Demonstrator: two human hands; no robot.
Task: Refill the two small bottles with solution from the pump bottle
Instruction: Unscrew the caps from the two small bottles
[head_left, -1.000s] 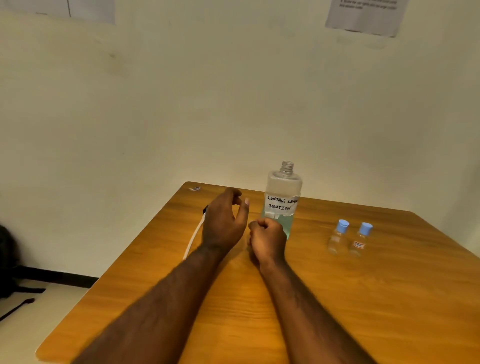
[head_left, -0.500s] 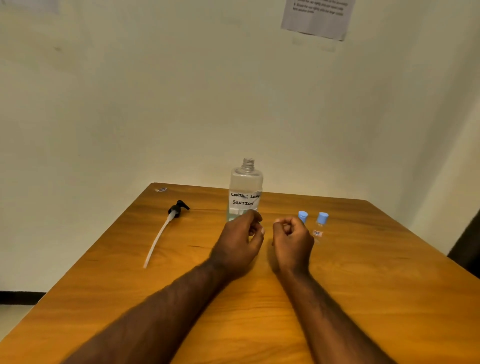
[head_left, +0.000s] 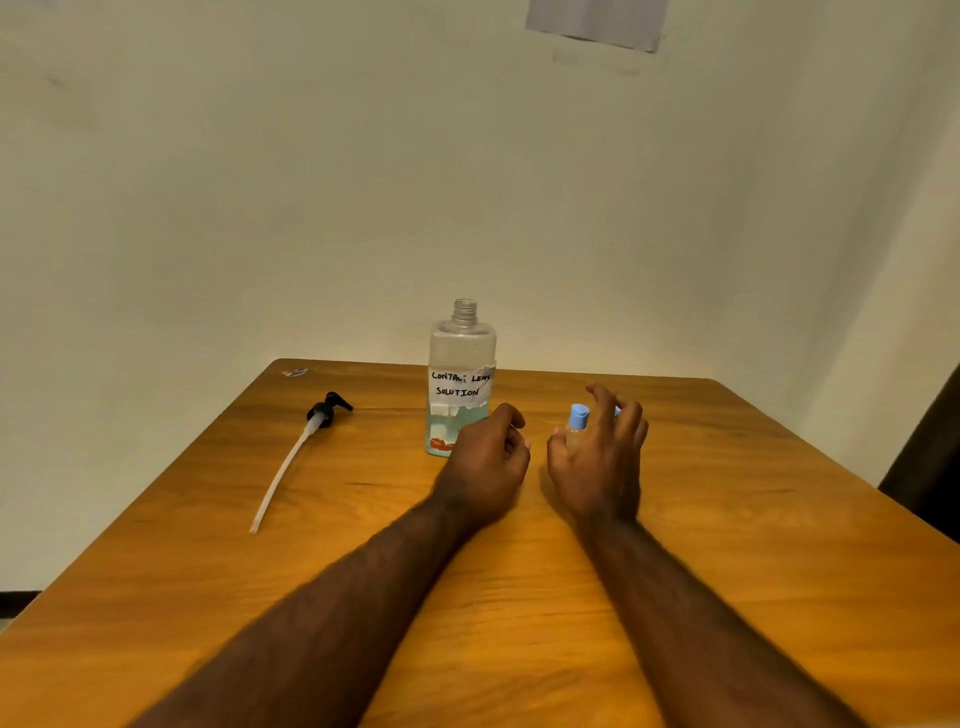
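The tall clear pump bottle (head_left: 460, 384), labelled "contact lens solution", stands uncapped at the table's far middle with blue-green liquid low inside. Its black pump head with white tube (head_left: 326, 411) lies on the table to the left. My right hand (head_left: 597, 462) reaches with spread fingers over the two small bottles. The first small bottle (head_left: 577, 419) shows its blue cap beside my thumb. Of the second small bottle (head_left: 617, 411) only a sliver of blue cap shows between my fingers. My left hand (head_left: 488, 462) hovers loosely curled in front of the big bottle, holding nothing.
The wooden table (head_left: 519, 597) stands against a plain wall. A small scrap (head_left: 295, 372) lies at its far left corner. A dark object (head_left: 930, 478) sits past the right edge. A paper sheet (head_left: 597, 21) hangs on the wall.
My right hand has opened from a fist and moved forward over the two small bottles, covering most of them. My left hand has stayed curled near the big bottle. The view has shifted slightly.
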